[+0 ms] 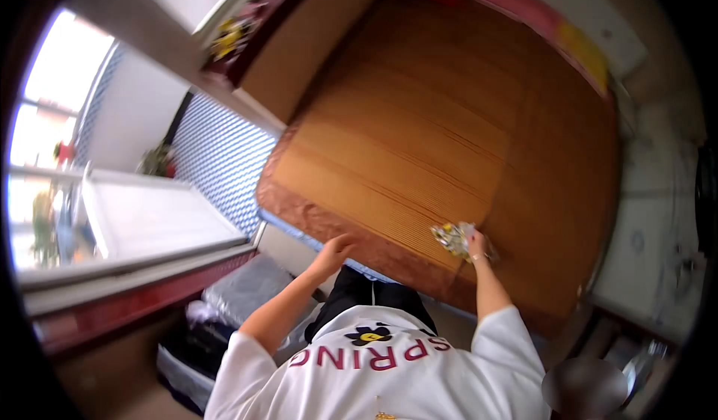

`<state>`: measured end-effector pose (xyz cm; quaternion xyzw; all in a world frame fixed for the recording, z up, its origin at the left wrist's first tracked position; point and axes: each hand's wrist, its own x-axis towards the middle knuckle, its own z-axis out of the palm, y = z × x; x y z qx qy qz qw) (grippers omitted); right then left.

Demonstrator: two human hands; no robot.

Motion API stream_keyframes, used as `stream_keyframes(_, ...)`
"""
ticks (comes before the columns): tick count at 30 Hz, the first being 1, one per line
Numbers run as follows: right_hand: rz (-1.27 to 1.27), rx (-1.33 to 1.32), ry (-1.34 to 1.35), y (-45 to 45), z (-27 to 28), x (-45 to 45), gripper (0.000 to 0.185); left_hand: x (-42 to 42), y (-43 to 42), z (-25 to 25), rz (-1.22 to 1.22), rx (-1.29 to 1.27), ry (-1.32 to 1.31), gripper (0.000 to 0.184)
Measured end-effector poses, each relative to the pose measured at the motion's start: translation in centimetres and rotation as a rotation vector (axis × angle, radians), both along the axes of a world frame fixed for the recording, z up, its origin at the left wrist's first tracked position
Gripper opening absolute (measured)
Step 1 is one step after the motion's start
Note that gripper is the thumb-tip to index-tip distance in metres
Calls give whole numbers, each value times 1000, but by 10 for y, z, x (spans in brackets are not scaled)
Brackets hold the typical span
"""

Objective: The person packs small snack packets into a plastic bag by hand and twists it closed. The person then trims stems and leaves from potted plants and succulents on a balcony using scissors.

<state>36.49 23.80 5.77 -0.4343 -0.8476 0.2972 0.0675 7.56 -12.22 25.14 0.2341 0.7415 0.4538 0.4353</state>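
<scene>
My right hand [476, 248] is closed on a crumpled yellow-and-white bundle [452, 238] above the near part of the bed. It is too blurred to tell whether the bundle is thin plastic or cloth. The bed carries a brown woven mat [404, 143] with a reddish-brown border along its near edge. Close to that edge, on the left, hovers my left hand [336, 252], its fingers loosely bent and slightly apart, with nothing visible in them.
Pink and yellow bedding [538, 16] lies along the far edge of the bed. To the left are a window with a white panel [161, 214] and a plastic-wrapped pile [247, 289] on the floor. A pale cabinet [647, 233] stands at the right.
</scene>
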Motion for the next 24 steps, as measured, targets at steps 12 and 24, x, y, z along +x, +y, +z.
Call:
stream_keyframes(12,-386,-114,257,17,16,8,5,1,-46,-6,254,-96,-302,30)
stream_keyframes(24,94,24,-379,-42,-20,-29,17,-52,-123,17,122,-158,132,27)
